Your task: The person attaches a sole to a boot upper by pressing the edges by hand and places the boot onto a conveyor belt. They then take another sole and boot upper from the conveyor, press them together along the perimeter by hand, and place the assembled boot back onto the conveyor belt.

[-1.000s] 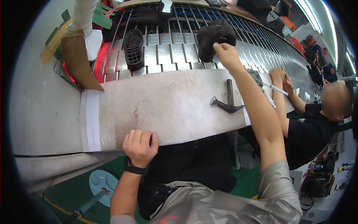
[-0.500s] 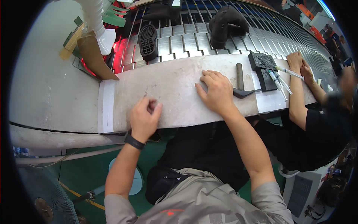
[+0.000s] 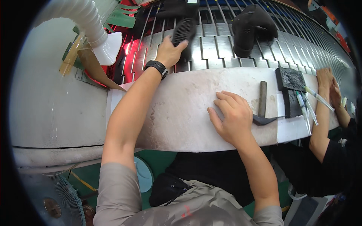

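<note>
My left hand reaches over the conveyor. Its thumb and fingers close around the near end of a black shoe sole, whose ridged tread faces up. The sole's far end is slightly blurred. Palm down on the pale worktop, my right hand has its fingers apart and nothing in it. Just right of it lies a hammer with a wooden handle and a dark curved head, part of which the hand may hide.
A black boot-like shoe sits on the metal conveyor. Syringes lean on black blocks at the right, close to a co-worker's hands. A white ribbed hose hangs at the left by a cardboard flap.
My left hand has gone from the worktop out to the conveyor and taken hold of the shoe sole, which has shifted and tilted. My right hand stays on the worktop. The view has shifted.
</note>
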`<state>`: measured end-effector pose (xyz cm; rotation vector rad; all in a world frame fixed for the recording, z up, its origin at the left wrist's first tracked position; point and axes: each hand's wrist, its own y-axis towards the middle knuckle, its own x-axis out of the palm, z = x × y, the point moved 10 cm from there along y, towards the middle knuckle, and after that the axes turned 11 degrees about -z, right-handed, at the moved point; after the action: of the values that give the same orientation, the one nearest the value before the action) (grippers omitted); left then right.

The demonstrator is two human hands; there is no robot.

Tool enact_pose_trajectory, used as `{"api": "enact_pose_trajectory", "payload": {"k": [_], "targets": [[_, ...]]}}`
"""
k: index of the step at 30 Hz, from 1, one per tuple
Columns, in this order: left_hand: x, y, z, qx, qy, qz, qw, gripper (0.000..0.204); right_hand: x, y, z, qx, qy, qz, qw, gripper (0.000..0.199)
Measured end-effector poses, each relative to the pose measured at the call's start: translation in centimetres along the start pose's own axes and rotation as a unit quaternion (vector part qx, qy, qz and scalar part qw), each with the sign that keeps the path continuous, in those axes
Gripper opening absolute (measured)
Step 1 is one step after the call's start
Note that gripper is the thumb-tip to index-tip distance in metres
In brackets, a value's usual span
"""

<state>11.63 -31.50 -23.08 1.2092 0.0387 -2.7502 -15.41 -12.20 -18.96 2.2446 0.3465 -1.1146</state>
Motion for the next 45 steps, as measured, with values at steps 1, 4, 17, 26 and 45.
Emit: {"api": "enact_pose_trajectory", "payload": {"k": [1,4,17,26,45], "targets": [[0.3,1.2,-1.1,-0.009,-0.060,-0.016,0.998,0.100,-0.1,0.2,-0.1,-0.004,0.011,-0.003,1.000,0.024],[-4.2,4.7,-6.1,-0.069,0.049,0.035,0.996,0.103,-0.5,0.3,-0.2,-0.015,0.026,-0.009,1.000,0.026],[-15.2,1.3,-16.7,-0.302,0.417,0.005,0.857,0.040,0.0,-0.1,-1.3,-0.044,0.091,-0.064,0.993,0.028],[-9.3,-10.0,6.4,0.054,0.305,-0.079,0.948,0.038,-0.1,-0.9,-1.4,-0.062,0.066,-0.020,0.996,0.024],[-6.4,-15.0,-2.2,0.016,0.076,-0.012,0.997,0.037,-0.3,-0.5,-2.7,-0.055,0.021,-0.008,0.998,0.017]]}}
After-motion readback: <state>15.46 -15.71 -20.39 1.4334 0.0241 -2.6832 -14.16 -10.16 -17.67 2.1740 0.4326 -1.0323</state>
